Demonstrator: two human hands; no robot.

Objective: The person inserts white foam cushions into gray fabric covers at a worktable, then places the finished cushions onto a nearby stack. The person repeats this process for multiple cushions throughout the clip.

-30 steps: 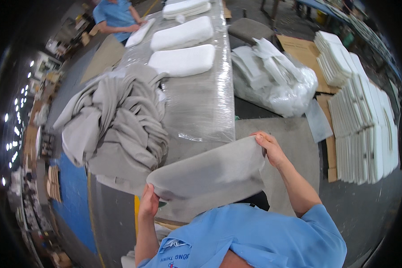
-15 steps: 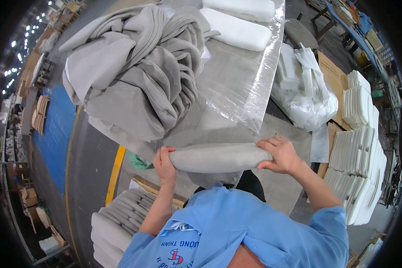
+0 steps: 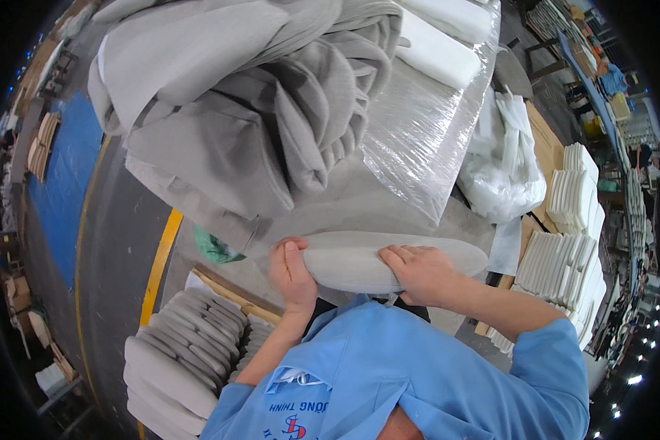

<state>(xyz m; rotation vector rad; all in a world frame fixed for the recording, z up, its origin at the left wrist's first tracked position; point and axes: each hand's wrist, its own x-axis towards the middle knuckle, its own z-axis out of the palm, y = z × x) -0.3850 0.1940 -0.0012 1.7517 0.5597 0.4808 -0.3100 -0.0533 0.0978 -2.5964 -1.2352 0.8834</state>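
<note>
A light grey padded cushion [image 3: 345,260] lies crosswise just in front of my body, at the near edge of the table. My left hand [image 3: 293,273] is closed on its left end, thumb and fingers pressed together there. My right hand [image 3: 419,274] grips the near edge right of the middle, its fingers over the top and the thumb hidden underneath. Beyond the cushion, a large heap of grey fabric covers [image 3: 235,110] rests on the table [image 3: 323,213]. White foam pads [image 3: 433,51] lie behind, on the clear plastic sheet [image 3: 418,139].
Grey finished cushions [image 3: 191,337] are stacked at lower left, beside a wooden edge. Rightward stand a white plastic bag [image 3: 502,169] and stacks of white pads [image 3: 565,257]. A yellow floor line [image 3: 160,268], green plastic [image 3: 216,246] and a blue sheet [image 3: 66,183] are at left.
My right hand has moved from the cushion's right end inward along its near edge. My left hand still holds the left end. The view has shifted with my head.
</note>
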